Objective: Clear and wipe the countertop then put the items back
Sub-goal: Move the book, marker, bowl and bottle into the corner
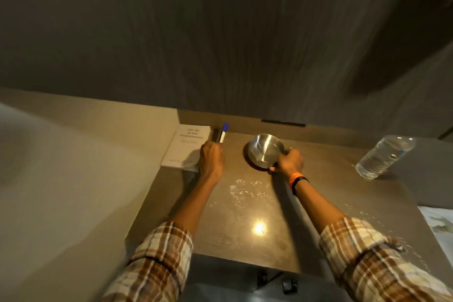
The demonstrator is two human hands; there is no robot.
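Seemingly restocking the wet surface (247, 206): left hand (212, 158) grips marker (224, 132), right hand (288, 162) grips steel bowl (264, 148); next, release both.

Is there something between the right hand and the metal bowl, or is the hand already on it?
Nothing visible stands between them. The right hand already has its grip on the near right rim of the metal bowl, which looks tilted on the countertop.

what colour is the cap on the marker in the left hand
Blue, on a white marker; the head view shows it.
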